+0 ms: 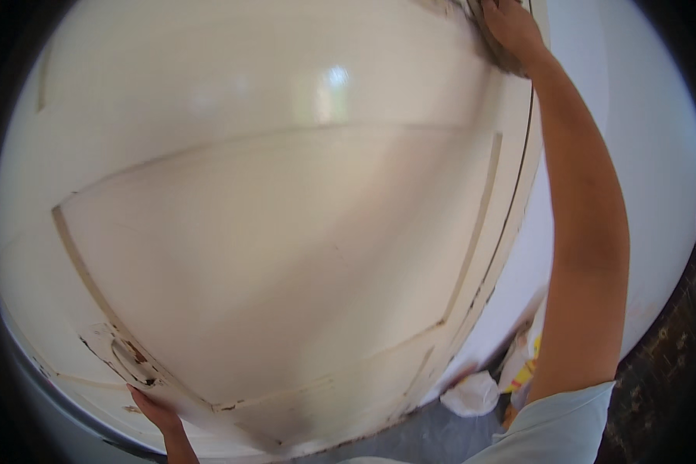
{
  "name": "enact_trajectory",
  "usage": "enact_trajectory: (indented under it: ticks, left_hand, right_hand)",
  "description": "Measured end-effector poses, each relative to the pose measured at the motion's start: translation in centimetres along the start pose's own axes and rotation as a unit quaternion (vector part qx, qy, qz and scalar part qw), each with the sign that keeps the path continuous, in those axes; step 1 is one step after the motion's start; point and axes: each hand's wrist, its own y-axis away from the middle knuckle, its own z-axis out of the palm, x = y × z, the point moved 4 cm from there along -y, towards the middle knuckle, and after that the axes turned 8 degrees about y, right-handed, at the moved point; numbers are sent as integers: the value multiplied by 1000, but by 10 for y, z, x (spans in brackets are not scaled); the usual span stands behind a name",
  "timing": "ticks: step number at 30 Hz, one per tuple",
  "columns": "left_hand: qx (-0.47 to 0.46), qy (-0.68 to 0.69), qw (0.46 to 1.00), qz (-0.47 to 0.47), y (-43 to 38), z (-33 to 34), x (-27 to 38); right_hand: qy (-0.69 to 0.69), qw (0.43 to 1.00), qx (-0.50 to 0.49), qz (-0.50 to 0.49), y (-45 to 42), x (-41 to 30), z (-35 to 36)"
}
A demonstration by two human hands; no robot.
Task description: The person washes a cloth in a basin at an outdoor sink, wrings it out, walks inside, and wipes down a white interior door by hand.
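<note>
A cream-painted panelled door (278,220) fills most of the head view. Up at its top right, my right hand (510,29) holds a greyish-brown cloth (496,52) against the surface, close to the door's right edge. My left hand (158,409) lies at the door's lower left, just below a pull handle (132,361) with chipped paint around it. The fingers of that hand are mostly hidden, so their grip is unclear.
A narrow dark gap runs down the door's right edge beside a pale wall (591,87). Low on the right, a white bag (471,394) and a printed yellow-and-white bag (522,365) stand on the grey floor (435,438). A dark patterned surface (655,371) lies at the far right.
</note>
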Motion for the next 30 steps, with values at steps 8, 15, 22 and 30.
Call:
enact_trajectory:
  ticks: [8, 15, 22, 30]
  left_hand:
    - [-6, -52, 999, -2, 7, 33, 17]
    - [59, -44, 997, 0, 30, 76, 29]
    - [-38, -181, 975, 122, 10, 57, 41]
    - [-34, -70, 997, -3, 20, 75, 30]
  right_hand:
    - [-82, 989, 125, 2, 109, 30, 4]
    - [37, 982, -55, 179, 318, 85, 40]
    - [-17, 938, -188, 292, 581, 36, 46]
    - [-9, 719, -399, 569, 698, 55, 35]
